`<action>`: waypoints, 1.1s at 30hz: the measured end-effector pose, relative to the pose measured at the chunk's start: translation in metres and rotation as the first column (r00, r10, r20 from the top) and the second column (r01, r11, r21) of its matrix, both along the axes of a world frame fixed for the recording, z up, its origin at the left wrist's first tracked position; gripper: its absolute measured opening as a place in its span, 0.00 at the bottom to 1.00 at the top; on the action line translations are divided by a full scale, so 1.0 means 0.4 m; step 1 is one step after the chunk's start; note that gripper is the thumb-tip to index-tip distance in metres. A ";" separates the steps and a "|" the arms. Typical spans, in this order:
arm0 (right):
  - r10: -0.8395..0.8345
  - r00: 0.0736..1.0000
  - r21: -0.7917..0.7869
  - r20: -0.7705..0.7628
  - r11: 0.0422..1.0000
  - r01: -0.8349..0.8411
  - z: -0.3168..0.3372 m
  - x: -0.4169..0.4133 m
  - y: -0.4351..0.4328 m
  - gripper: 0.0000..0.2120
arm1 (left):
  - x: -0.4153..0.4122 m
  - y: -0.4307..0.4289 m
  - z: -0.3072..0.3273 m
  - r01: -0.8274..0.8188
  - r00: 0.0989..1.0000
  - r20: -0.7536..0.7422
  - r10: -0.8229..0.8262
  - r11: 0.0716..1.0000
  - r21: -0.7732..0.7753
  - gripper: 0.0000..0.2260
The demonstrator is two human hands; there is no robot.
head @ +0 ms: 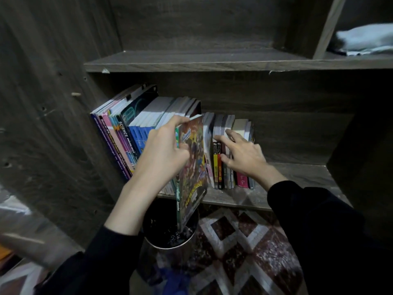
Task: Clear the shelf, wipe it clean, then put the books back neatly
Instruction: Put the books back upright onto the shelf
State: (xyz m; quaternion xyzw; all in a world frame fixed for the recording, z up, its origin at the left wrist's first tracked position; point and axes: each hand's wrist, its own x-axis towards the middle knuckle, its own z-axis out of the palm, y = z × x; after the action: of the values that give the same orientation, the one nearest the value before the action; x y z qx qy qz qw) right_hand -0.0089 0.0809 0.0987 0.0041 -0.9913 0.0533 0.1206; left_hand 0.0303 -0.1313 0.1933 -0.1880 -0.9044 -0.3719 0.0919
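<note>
Green-spined comic pinched in left grip; right grip spread, touching shelved books.

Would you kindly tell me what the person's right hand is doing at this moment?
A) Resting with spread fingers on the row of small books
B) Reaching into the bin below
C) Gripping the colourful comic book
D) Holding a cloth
A: the right hand lies with its fingers spread across the small books, while the left hand is the one that grips the comic book.
</note>
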 end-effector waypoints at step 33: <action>0.017 0.999 -0.029 -0.032 0.999 -0.018 -0.014 0.016 0.029 0.26 | -0.176 0.212 -0.345 0.043 0.998 0.040 -0.049 0.989 0.141 0.29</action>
State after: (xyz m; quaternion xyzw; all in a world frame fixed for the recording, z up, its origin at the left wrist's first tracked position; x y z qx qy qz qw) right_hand -0.0024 0.0925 0.0931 0.0118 -0.9883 0.0685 0.1358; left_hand -0.0403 -0.0465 0.0555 -0.1936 -0.8733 -0.4405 0.0768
